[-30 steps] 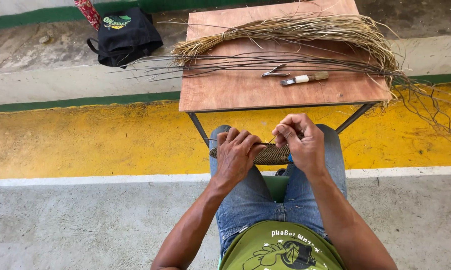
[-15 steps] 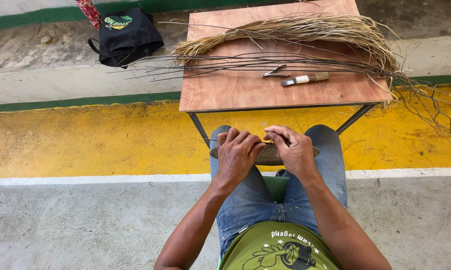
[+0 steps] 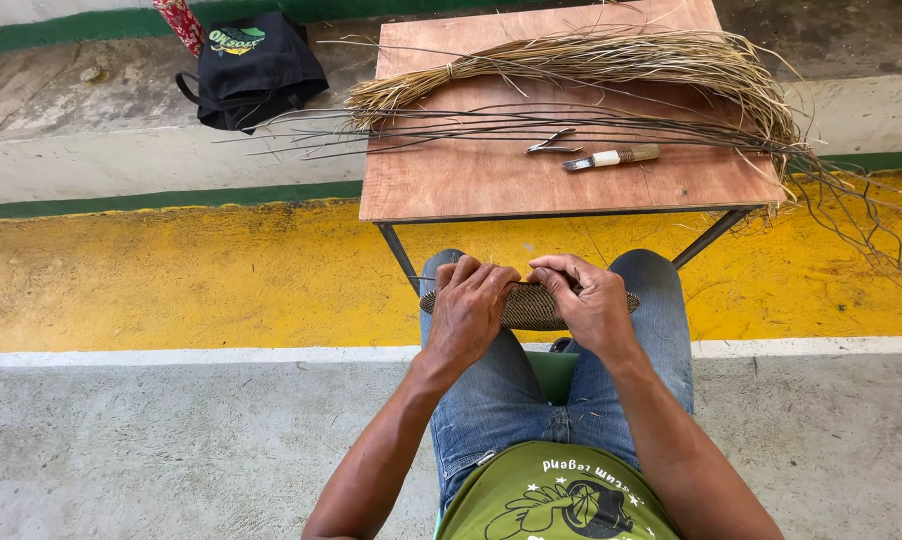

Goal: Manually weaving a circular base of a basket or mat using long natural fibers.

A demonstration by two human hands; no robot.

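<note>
A person sits on a seat and looks down at two bare hands over the knees. Both hands hold a small woven piece [image 3: 531,306], flat and brown, shaped like a long oval. It lies across the lap on the blue jeans [image 3: 501,400], just below the near edge of the worktop [image 3: 451,185].

The left hand [image 3: 468,312] is closed over the left end of the woven piece, with the fingers curled down on top of it. The right hand [image 3: 588,300] grips the right part, and its fingertips pinch at the top edge near the middle. The two hands sit just beside each other, and the middle of the weave shows between them.

At 12 o'clock from the hands stands the wooden worktop on thin metal legs. On it, at the far side, lies a big bundle of dry straw [image 3: 591,60], tied at its left end. Next to it lie long thin dark sticks [image 3: 451,125] that poke out past both sides. A small pair of metal pliers [image 3: 554,145] and a knife [image 3: 611,157] with a wooden handle lie near the middle, close together.

At 10 o'clock a black bag [image 3: 254,65] rests on the grey step. The floor has a wide yellow stripe [image 3: 171,280] under the worktop
</note>
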